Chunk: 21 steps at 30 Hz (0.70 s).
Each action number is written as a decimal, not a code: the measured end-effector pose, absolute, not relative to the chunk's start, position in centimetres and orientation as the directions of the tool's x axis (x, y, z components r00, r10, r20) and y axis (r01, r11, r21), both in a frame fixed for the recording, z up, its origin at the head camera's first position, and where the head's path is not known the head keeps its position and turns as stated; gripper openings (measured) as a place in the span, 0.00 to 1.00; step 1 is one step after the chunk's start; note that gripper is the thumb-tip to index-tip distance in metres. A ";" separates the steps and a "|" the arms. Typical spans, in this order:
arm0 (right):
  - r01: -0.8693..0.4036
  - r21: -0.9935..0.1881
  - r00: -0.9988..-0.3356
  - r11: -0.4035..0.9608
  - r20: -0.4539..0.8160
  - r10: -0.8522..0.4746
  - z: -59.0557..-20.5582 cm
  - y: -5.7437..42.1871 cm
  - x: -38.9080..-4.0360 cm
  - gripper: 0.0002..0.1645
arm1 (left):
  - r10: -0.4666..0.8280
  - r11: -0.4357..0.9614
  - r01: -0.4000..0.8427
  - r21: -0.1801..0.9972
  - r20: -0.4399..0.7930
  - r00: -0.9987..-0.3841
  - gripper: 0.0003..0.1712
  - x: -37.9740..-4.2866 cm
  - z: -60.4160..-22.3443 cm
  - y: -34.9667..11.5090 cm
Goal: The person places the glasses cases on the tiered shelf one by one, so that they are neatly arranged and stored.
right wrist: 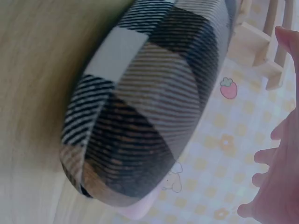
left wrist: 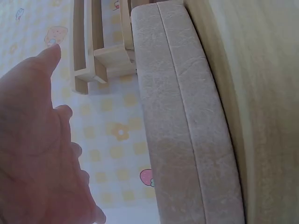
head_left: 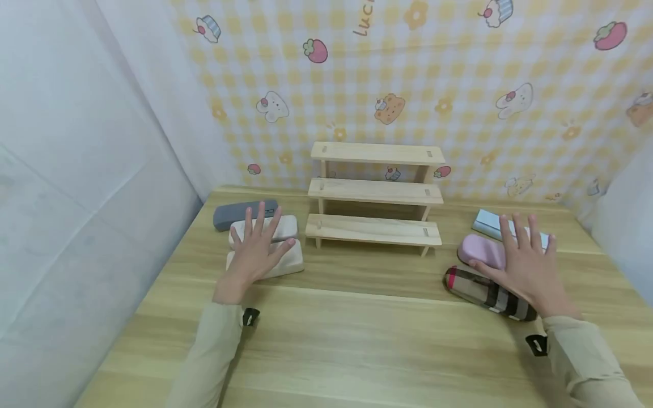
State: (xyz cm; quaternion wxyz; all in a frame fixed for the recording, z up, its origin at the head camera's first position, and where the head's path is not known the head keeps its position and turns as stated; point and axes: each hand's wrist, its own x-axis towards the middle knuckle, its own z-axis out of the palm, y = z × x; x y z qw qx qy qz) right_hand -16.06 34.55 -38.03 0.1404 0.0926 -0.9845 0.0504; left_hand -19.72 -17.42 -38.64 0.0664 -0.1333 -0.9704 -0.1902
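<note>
Left hand [head_left: 251,256] spread over white cases [head_left: 288,263], left side of desk [head_left: 357,351]; right hand [head_left: 530,275] likewise over lilac case [head_left: 479,249] at right, plaid case [head_left: 487,294] nearer. Hands well apart, holding nothing. Cases sit close-packed: a careless grasp could knock neighbours askew.

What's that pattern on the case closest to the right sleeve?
The case is plaid in black, tan and white, clearest in the right wrist view.

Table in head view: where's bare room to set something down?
Biggest: table in front of rack, between white cases and plaid case. Rack bare on all three tiers. Smaller gap: rack to lilac case. Crowded: white cases and gray case by left hand; plaid case, lilac case and blue case by right hand.
</note>
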 end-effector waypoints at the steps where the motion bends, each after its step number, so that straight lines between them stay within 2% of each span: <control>1: -0.198 -0.071 -0.943 0.978 0.285 -0.170 -38.1 34.5 -16.0 0.65 | 0.233 0.892 0.283 0.352 0.179 -0.956 0.45 -19.7 -38.6 -17.3; 7: -0.214 -0.086 -0.938 0.973 0.298 -0.180 -38.3 34.6 -16.0 0.63 | 0.226 0.887 0.279 0.367 0.182 -0.957 0.46 -20.0 -38.6 -16.4; 21: -0.207 -0.117 -0.954 0.971 0.245 -0.174 -37.8 37.1 -16.8 0.55 | 0.367 0.864 0.382 0.327 0.109 -0.924 0.46 -19.6 -39.6 -11.0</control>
